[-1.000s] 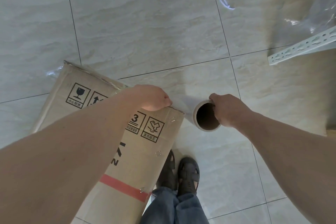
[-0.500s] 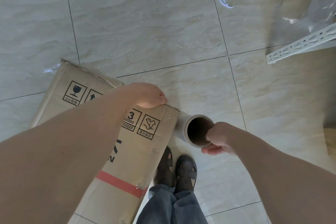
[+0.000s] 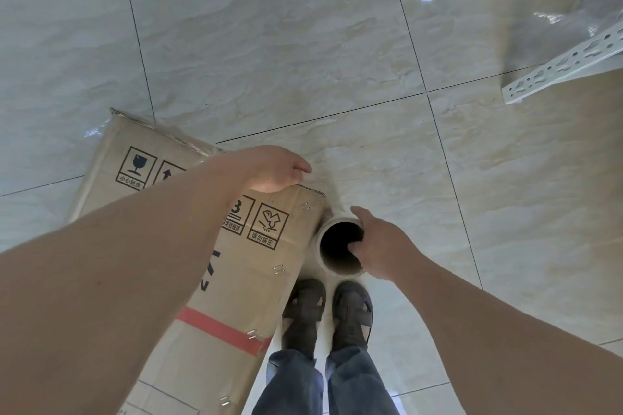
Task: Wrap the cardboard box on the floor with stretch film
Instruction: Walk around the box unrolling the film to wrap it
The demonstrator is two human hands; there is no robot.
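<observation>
Two hands: both at the standing cardboard box (image 3: 188,246), seen from the head view.
Left hand (image 3: 269,168): rests on the box's top edge, fingers curved over the far side, steadying it (how firmly it grips I cannot tell).
Right hand (image 3: 377,246): holds the stretch film roll (image 3: 338,246), fingers hooked inside the open core, thumb over the outer rim.
Roll: upright, just beside the box's near right corner, directly under the right hand's grip.
Box: upright on the tiled floor (image 3: 269,44), below the left hand's hold, leaning a little toward the shoes (image 3: 327,310).
Doing it well: probably keep the roll tight against the corner, let the core turn on the fingers, and keep the film taut while the left hand stops the box swinging.
Hard to see: the film itself is nearly invisible; a crinkled sheen shows along the box's far top edge, so some layers seem to be on.
Cut off: the box's lower part leaves the frame; the left arm hides much of its face.
</observation>
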